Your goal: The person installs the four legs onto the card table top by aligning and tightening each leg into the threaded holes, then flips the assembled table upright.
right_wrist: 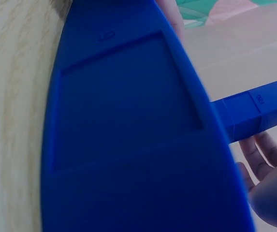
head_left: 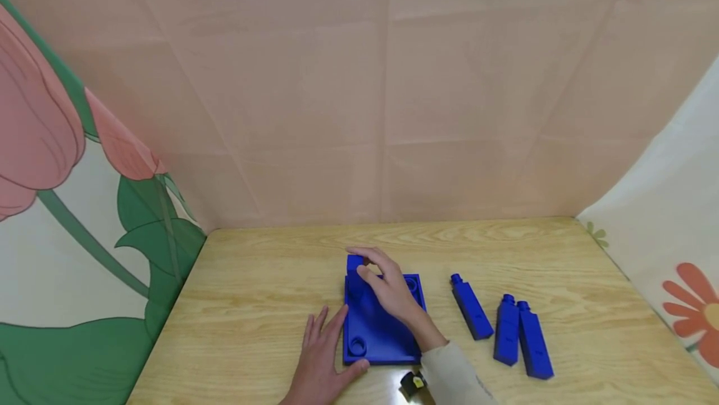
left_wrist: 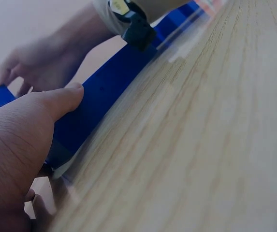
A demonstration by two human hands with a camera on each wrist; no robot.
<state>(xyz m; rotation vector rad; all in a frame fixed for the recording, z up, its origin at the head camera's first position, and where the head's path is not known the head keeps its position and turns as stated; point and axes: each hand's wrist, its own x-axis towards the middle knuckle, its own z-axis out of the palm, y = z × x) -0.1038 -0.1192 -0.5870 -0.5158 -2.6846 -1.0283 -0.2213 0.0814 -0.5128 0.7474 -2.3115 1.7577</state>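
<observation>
A blue square panel [head_left: 387, 336] with a raised rim and round corner sockets lies on the wooden table. At its far left corner, my right hand [head_left: 391, 289] grips a blue square-sided leg [head_left: 355, 264] between thumb and fingers. That leg [right_wrist: 247, 108] stands up from the panel in the right wrist view; its lower end is hidden behind the rim. My left hand [head_left: 322, 355] is at the near left corner, fingers stretched along the left side. Its thumb [left_wrist: 68, 99] presses the panel's front side. An unfilled socket [head_left: 357, 347] shows in the near left corner.
Right of the panel lie three loose blue legs with narrow round ends: one leg [head_left: 472, 308] apart, and a leg [head_left: 507, 333] and another leg [head_left: 535, 342] side by side. A small black device [head_left: 412, 382] sits by the right sleeve. A pink cloth [head_left: 387, 112] hangs behind the table.
</observation>
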